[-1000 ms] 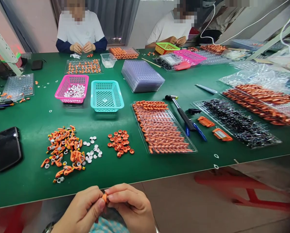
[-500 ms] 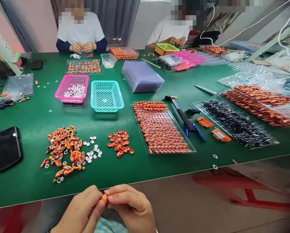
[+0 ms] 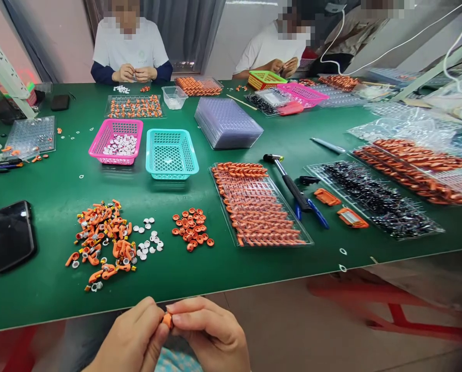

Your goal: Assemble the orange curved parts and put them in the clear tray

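My left hand [image 3: 128, 336] and right hand [image 3: 213, 330] pinch one small orange piece [image 3: 167, 321] at my view's seven o'clock (seating obscured); fitting appears underway, next likely calling for even pressure

The orange piece [image 3: 168, 320] is sitting a little lower in the picture than a second ago, and seems to be turning slightly between the fingers [image 3: 177, 308]. The left hand [image 3: 132, 333] is bending its thumb [image 3: 155, 338] — the tip is pointing lower than before — while the watch on that wrist is slipping out of the picture. The right hand [image 3: 217, 330] is easing slightly downward. Across the surface [image 3: 223, 279], a co-worker's hand [image 3: 124, 72], the one nearer the picture's left, is rising a little. The view itself is drifting slightly — the pink basket [image 3: 116, 159] and the turquoise basket [image 3: 172, 171] are showing slightly farther right.
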Available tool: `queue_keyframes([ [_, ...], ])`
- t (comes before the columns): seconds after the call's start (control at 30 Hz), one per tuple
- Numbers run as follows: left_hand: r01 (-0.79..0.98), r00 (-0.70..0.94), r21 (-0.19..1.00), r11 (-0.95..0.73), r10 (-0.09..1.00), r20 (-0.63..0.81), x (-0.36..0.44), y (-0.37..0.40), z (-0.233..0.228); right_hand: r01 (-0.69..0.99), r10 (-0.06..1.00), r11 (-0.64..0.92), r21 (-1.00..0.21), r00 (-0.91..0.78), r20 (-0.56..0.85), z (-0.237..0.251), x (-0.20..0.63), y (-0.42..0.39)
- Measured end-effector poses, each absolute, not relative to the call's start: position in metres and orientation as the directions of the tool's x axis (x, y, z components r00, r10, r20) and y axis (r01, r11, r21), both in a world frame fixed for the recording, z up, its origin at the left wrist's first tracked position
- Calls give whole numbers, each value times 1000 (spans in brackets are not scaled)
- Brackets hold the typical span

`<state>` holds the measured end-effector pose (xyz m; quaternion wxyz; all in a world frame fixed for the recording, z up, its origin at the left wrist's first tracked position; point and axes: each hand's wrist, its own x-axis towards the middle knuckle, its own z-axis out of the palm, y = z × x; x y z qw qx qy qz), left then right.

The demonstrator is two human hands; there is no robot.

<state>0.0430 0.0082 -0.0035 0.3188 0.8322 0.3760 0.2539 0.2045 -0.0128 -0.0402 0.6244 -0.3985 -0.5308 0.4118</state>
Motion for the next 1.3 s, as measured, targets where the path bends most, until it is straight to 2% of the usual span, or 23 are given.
queue_keyframes([
  [0.13,462,593,744,-482,792,145,42,10,1,-91,924,378,-921,93,370,-41,204,-15],
  [0.3,453,606,760,-465,786,120,41,9,5,-149,948,317,-937,85,307,-40,203,-14],
  [0.7,440,613,769,-463,781,119,39,9,0,-105,943,329,-939,85,321,-35,205,-14],
  [1.13,499,622,629,-596,752,218,42,5,0,-16,933,358,-934,43,357,-32,209,-14],
  [1.3,491,626,639,-592,750,214,41,6,1,7,921,389,-921,30,389,-33,211,-17],
])
